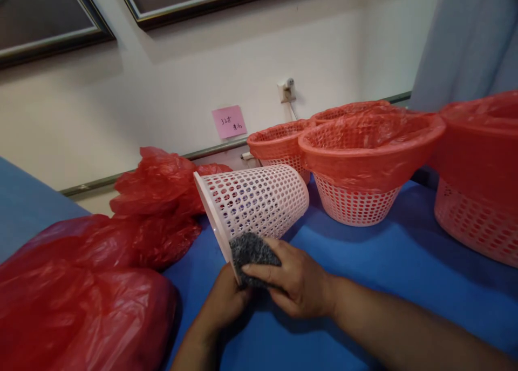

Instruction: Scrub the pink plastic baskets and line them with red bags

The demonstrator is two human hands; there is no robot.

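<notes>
A pink perforated plastic basket (259,201) lies on its side on the blue table (404,263), its open mouth turned left. My right hand (297,282) presses a dark grey scouring pad (251,255) against the basket's lower rim, fingers closed over the pad. My left hand (222,303) sits just below and left of the pad, fingers curled at the basket's rim; what its fingers grip is partly hidden.
Crumpled red plastic bags (84,290) are heaped at the left, with more (162,184) behind the basket. Upright pink baskets lined with red bags (364,155) (481,171) stand at the right. On the wall are a pink note (229,121) and a socket (286,90).
</notes>
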